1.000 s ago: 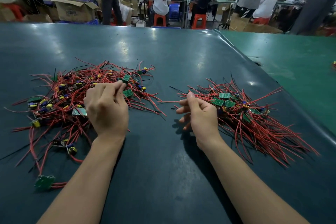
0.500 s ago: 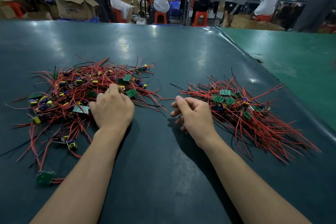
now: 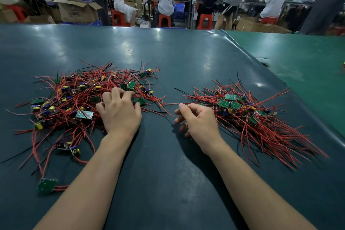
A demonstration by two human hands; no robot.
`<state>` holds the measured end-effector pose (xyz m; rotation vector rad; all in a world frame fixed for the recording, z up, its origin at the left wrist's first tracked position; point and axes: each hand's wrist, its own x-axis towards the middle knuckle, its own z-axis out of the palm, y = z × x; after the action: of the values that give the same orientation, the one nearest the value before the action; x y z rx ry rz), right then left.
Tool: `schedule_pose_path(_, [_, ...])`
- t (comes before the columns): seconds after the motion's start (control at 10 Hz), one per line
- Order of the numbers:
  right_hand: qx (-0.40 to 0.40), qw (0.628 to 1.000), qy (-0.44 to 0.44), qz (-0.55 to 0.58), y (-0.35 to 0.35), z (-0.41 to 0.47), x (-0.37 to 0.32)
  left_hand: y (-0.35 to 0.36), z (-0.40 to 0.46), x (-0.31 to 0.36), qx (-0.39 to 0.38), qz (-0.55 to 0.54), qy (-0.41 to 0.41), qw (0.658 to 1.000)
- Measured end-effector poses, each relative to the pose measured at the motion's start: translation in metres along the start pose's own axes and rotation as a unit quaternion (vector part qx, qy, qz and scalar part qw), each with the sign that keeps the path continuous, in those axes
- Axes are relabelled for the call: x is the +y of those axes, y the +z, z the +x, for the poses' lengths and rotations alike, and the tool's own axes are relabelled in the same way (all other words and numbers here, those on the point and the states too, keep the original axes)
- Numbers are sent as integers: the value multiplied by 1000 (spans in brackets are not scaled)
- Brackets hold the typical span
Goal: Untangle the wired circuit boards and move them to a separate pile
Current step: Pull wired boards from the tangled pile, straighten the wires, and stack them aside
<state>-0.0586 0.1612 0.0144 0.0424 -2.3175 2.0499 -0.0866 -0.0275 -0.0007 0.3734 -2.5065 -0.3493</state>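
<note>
Head view, looking down on the dark green table mat. Tangled pile of wired circuit boards with red leads to the left of the left hand; sorted pile, leads combed roughly parallel, just right of the right hand. Left hand resting on the near right edge of the tangled pile, fingers curled down among the leads next to a green board; whether anything is actually pinched, impossible to tell from above. Right hand loosely curled, grasping nothing visible, a single red lead running just beyond its fingertips towards the left hand. Step in hand, by the look of it: picking the next board out of the tangle. Best done by taking the board itself rather than a lead, lifting slowly, steadying the heap with the other hand, shaking snagged leads free instead of yanking, then laying it aligned on the sorted pile. Stray board lying well nearer than the left hand, at the tangle's near end. Lighter green surface far right of the left hand. Beyond the table's far edge, a busy workshop: seated people on orange stools, an open cardboard box.
</note>
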Motion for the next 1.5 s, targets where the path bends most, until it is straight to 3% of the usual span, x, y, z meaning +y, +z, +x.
schedule_pose_path(0.3, [-1,1000,1,-6,-1,0,-1,-1,0,3,-20,19,-28,999])
schedule_pose_path(0.4, [1,1000,1,-1,-2,0,-2,-5,-1,2,50,-24,-13,998])
schedule_pose_path(0.5, [3,1000,4,7,-2,0,-3,-10,-2,5,175,-95,24,980])
schedule_pose_path(0.6, [3,1000,5,15,-2,1,-3,-16,-2,9,284,-173,9,943])
schedule_pose_path(0.7, [1,1000,6,20,-2,1,-2,-21,-3,11,333,-237,22,912])
schedule_pose_path(0.8, [-10,999,-3,47,-2,1,-4,-23,-8,15,352,-220,164,895])
schedule_pose_path(0.9, [-64,990,-16,125,0,-1,-9,-24,-17,27,320,-222,308,868])
schedule_pose_path(1.0, [-82,980,-63,170,-1,-1,-9,-22,-26,39,257,-232,397,850])
schedule_pose_path(1.1, [-56,974,-68,210,-8,2,-10,-20,-24,43,228,-228,419,849])
schedule_pose_path(1.3, [-13,971,-56,230,-10,5,-9,-18,-29,43,226,-265,368,862])
schedule_pose_path(1.4, [36,973,-74,217,-12,7,-9,-17,-35,43,119,-340,312,879])
schedule_pose_path(1.5, [34,981,-103,163,-9,5,-7,-18,-37,44,-33,-411,179,893])
